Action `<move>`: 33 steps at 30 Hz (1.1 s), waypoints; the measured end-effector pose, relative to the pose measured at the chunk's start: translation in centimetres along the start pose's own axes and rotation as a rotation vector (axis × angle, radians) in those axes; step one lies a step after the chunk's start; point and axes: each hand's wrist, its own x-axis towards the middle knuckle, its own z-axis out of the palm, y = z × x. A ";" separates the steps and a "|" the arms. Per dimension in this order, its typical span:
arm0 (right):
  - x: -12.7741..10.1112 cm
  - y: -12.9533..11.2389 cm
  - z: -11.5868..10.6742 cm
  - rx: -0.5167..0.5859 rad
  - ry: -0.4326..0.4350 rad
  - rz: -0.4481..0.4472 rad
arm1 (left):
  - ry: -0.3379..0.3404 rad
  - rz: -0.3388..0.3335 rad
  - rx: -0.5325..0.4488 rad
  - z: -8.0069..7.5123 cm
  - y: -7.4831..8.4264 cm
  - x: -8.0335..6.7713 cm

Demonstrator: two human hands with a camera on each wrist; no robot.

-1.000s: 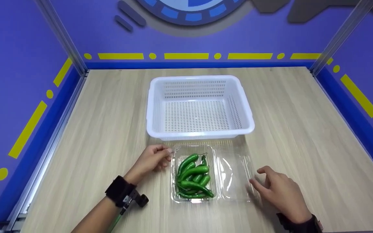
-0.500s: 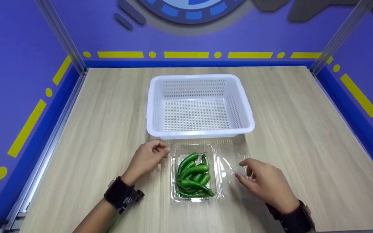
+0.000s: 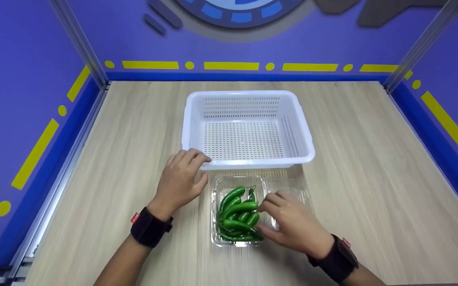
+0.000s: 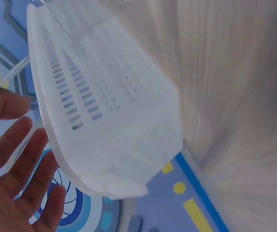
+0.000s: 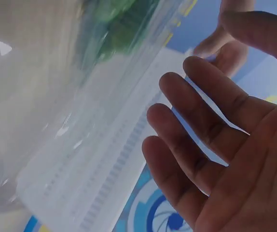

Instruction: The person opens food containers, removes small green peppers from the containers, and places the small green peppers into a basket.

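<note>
Head camera: worn above the near side of the wood-grain tabletop point(image 3: 372, 178), facing forward and down; of the three I watch, it stands farthest off and covers most, reaching the blue back wall point(image 3: 133, 43). Left wrist camera: low, close range, rolled sideways, facing past the left hand point(image 3: 178, 180) at the outer side of the white perforated basket point(image 3: 253, 162). Right wrist camera: close range, also rolled, facing along the right hand point(image 3: 297, 223) and past the clear plastic clamshell point(image 3: 214, 234). Shared coverage: all three views, basket; head and right wrist, green chili peppers point(image 3: 239, 226), blurred in the latter.
</note>
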 end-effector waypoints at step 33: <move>2.6 -2.0 2.3 -0.154 -0.230 -0.072 | -0.404 -0.019 0.143 3.5 -1.1 4.2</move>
